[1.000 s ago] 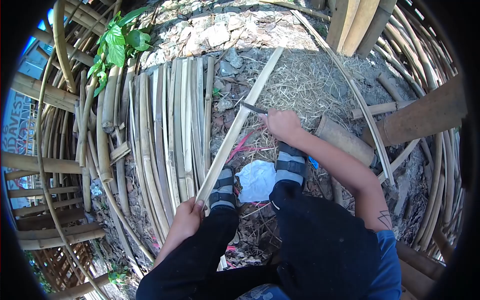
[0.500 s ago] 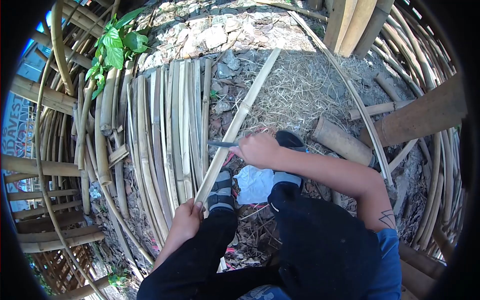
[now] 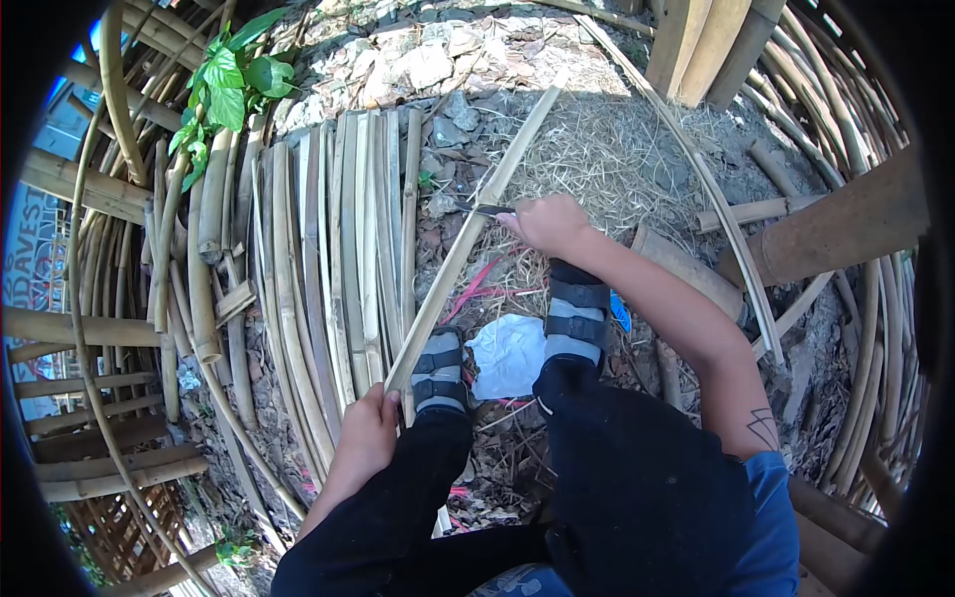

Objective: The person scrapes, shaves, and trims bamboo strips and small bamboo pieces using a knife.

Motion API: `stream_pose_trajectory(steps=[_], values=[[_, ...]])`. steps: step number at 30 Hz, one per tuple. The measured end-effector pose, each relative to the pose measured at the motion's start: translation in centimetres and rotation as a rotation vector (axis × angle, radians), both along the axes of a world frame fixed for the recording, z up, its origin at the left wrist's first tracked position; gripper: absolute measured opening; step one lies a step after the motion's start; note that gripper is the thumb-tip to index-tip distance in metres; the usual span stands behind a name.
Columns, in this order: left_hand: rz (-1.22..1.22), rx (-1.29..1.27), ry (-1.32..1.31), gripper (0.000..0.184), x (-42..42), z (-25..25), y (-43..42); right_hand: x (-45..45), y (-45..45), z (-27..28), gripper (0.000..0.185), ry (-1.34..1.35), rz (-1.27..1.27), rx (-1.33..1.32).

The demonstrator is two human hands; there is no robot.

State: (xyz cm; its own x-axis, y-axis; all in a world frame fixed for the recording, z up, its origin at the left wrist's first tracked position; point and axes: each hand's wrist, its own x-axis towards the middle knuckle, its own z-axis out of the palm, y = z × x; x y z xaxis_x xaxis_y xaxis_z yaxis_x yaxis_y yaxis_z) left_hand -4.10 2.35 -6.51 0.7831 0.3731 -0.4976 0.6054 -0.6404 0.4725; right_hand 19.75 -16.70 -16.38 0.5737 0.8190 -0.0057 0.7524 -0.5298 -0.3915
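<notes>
A long split bamboo strip slants from lower left up to the pile of shavings. My left hand is closed around its near end, beside my left foot. My right hand grips a knife, its handle hidden in my fingers. The dark blade lies across the strip close to a node, at about the middle of its length. Below the right hand are my sandalled feet, with a crumpled white plastic sheet between them.
Several bamboo strips lie side by side at my left. Pale shavings cover the ground ahead. A thick bamboo piece and a long thin strip lie at right. A green leafy plant grows at upper left.
My right hand and the knife have moved up along the strip, away from me, to the node. The left hand stays at the near end.
</notes>
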Motion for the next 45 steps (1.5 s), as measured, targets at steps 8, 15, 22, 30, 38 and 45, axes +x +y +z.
stream_pose_trajectory(steps=[8, 15, 22, 30, 38, 45], values=[[-0.047, 0.056, -0.029, 0.028, -0.5, -0.1, 0.3, 1.5, -0.4, 0.0, 0.064, -0.007, -0.005, -0.078], [-0.079, 0.1, -0.067, 0.026, 0.3, -0.3, 0.1, 1.6, 0.1, 0.5, 0.067, 0.021, -0.068, -0.088], [-0.091, 0.091, -0.088, 0.025, -0.7, -0.6, 0.7, 6.9, 0.0, -6.3, 0.066, 0.17, -0.319, 0.118], [-0.073, 0.071, -0.078, 0.026, -0.8, -1.4, 0.9, 7.2, -2.7, -1.7, 0.054, 1.492, -0.742, 0.666], [-0.012, 0.016, -0.022, 0.025, -0.8, -2.3, 0.9, 6.2, -1.5, -4.8, 0.037, 0.368, -0.46, 0.388], [0.009, -0.001, -0.015, 0.025, -1.0, -2.6, 1.1, 3.6, -2.2, -1.8, 0.033, -0.116, -0.057, 0.346]])
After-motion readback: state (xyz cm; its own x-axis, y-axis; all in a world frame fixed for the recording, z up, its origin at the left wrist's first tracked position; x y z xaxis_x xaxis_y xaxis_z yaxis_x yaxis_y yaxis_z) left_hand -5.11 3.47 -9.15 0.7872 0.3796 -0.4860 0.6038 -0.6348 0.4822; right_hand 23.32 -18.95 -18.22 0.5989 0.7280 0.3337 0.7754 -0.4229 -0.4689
